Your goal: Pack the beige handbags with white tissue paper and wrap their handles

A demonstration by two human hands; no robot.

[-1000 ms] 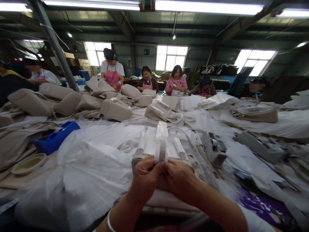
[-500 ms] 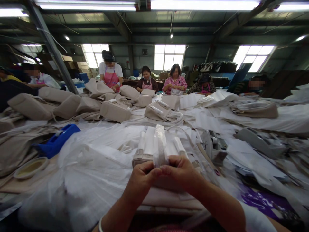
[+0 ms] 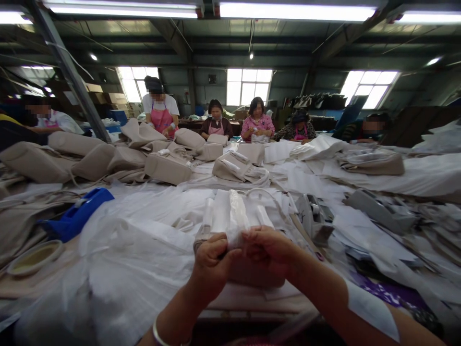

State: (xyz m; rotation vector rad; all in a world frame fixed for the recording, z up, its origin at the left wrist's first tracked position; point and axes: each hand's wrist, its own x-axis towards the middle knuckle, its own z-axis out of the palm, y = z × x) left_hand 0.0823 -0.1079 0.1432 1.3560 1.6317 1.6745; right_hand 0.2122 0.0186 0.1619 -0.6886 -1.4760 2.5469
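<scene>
A beige handbag [image 3: 252,271] lies before me, with white wrapping strips along its upper side. Up its middle runs a crinkled, translucent white wrapping strip [image 3: 236,211]. My left hand [image 3: 212,262] is closed on the left edge of that strip near its lower end, thumb pointing right. From the other side, my right hand [image 3: 270,247] pinches the strip's right edge with curled fingers. Both hands are close together over the bag and hide part of it. A thin white handle [image 3: 264,193] loops behind the bag.
A blue tape dispenser [image 3: 77,214] stands left, near a round tape roll [image 3: 35,257]. Grey tape dispensers [image 3: 313,214] stand right. Thin white sheeting [image 3: 133,259] spreads leftward. Several beige bags [image 3: 167,167] are piled across the table; co-workers [image 3: 162,110] work beyond.
My hands have shifted slightly apart on the strip, the right one rising a little and turning its fingers inward. The whole view has moved slightly.
</scene>
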